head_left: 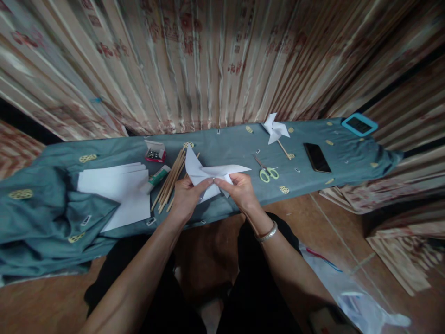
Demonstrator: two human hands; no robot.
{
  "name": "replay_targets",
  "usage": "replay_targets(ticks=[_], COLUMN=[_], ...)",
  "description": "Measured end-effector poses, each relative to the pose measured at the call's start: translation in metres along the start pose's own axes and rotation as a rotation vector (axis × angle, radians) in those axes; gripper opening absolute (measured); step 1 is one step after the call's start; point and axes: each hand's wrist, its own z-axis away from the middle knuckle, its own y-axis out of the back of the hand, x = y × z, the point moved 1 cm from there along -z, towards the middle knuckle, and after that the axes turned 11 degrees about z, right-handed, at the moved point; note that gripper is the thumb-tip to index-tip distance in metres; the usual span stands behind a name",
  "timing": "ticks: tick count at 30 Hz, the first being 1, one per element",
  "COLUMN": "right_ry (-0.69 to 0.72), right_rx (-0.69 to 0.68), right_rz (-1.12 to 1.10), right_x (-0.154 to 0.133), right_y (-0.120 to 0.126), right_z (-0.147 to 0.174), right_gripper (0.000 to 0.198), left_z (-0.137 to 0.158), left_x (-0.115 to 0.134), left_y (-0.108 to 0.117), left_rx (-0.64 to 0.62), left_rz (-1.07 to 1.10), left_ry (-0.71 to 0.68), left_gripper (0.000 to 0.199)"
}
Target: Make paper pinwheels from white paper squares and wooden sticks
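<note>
Between my two hands is a white paper pinwheel (197,170), its folded blades spread out above the cloth. My left hand (186,195) grips it from the left, thumb pressed near the centre. From the right, my right hand (241,188) pinches it, its thumb also at the middle, where a small shiny spot shows. The fingers beneath the paper are hidden. Close to my left hand lie several wooden sticks (170,181) and a green and white glue stick (160,176). Green-handled scissors (267,173) rest to the right of my right hand.
White paper sheets (121,195) lie at the left, near an open small box of metal pins (155,152). A finished pinwheel on a stick (276,129), a black phone (317,157) and a blue-framed device (359,125) are on the right. A plastic bag (361,301) lies on the floor.
</note>
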Motion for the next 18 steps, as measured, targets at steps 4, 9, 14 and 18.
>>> replay_targets(ticks=[4, 9, 14, 18], right_ry=[-0.006, -0.007, -0.007, -0.021], right_rx=[0.014, 0.009, -0.006, -0.015], right_rz=[0.011, 0.012, -0.013, -0.03], right_x=[-0.0012, -0.0012, 0.0034, 0.0042], right_y=[0.0, -0.0003, -0.0009, -0.0026], right_z=[0.0004, 0.0008, -0.0004, -0.0002], right_gripper=[0.032, 0.031, 0.031, 0.032], left_z=[-0.0006, -0.0003, 0.0006, 0.0], left_x=[-0.0008, 0.0008, 0.0032, 0.0025], left_y=[0.0004, -0.0006, -0.0008, 0.0002], left_rx=[-0.005, -0.009, -0.009, 0.003], left_rz=[-0.003, 0.008, 0.006, -0.013], left_ry=[-0.009, 0.004, -0.008, -0.026], left_gripper=[0.027, 0.026, 0.025, 0.025])
